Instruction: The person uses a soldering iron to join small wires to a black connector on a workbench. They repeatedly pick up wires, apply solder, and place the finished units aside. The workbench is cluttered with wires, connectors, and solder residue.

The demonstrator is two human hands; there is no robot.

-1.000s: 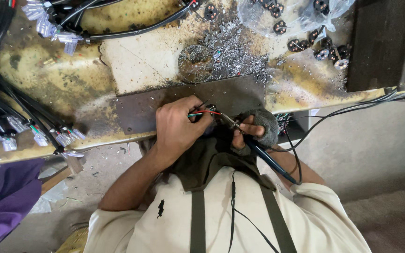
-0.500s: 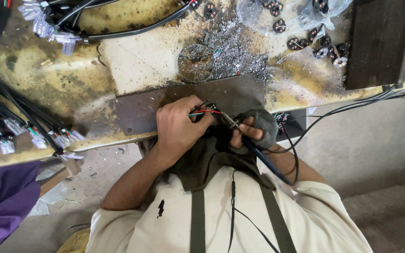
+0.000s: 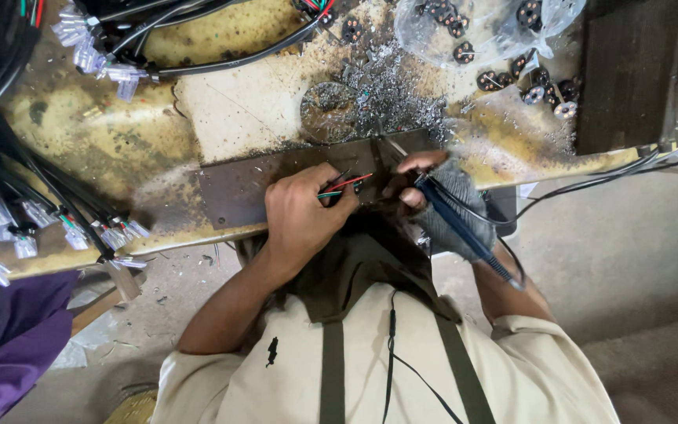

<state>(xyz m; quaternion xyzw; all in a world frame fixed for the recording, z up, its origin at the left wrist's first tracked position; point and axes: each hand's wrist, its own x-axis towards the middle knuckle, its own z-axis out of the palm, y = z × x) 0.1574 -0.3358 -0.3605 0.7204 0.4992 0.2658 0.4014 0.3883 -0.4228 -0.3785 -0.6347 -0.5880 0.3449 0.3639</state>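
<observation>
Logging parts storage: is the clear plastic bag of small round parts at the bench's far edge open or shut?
Open: the clear plastic bag lies slack, and several round parts sit loose on the bench beside it.

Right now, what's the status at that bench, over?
Left hand pinching thin coloured wires. Right hand, in a grey glove, gripping a blue-handled soldering iron. Metal scraps on the bench beyond; nothing blocking.

The left hand [image 3: 301, 213] pinches thin red and green wires [image 3: 344, 186] over a dark metal plate [image 3: 237, 188] on the stained worktop [image 3: 80, 141]. At three o'clock of it, the gloved right hand [image 3: 437, 200] grips a blue-handled soldering iron [image 3: 457, 228]. Metal shavings [image 3: 390, 94] lie at twelve o'clock.
</observation>
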